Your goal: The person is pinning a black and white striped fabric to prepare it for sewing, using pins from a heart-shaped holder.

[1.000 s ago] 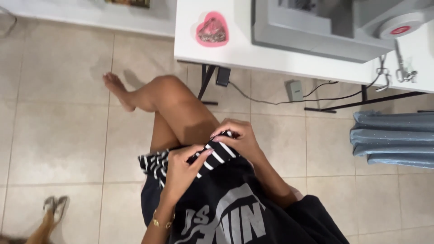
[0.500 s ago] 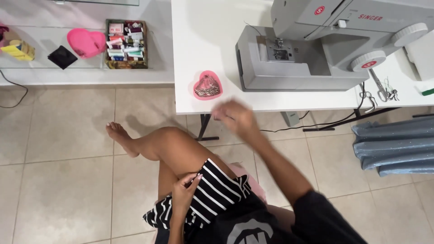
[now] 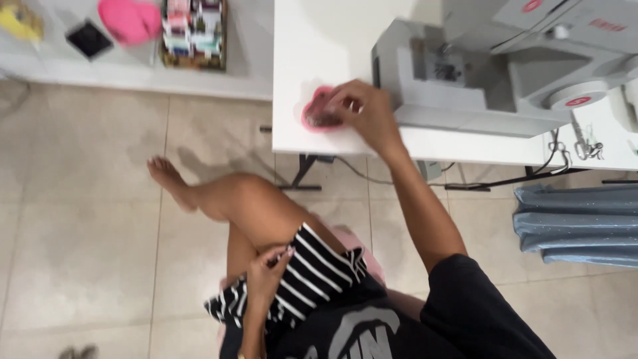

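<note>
My right hand (image 3: 364, 113) reaches out over the white table (image 3: 312, 40), with its fingers down in a pink heart-shaped dish (image 3: 318, 114). Whether the fingers pinch anything from the dish is hidden. My left hand (image 3: 267, 274) rests on my lap and pinches the edge of a black-and-white striped cloth (image 3: 312, 276) that lies over my thigh. A grey-white sewing machine (image 3: 492, 66) stands on the table just right of the dish.
Small scissors (image 3: 585, 143) hang at the table's right edge. A cable (image 3: 359, 174) runs under the table. Folded blue fabric (image 3: 578, 223) lies at the right. A low white shelf (image 3: 133, 63) at the left holds a pink object, a thread box and a black square.
My right hand left the striped cloth, rose to the table and now reaches into the pink dish. My left hand stays on the cloth. My view has tilted up.
</note>
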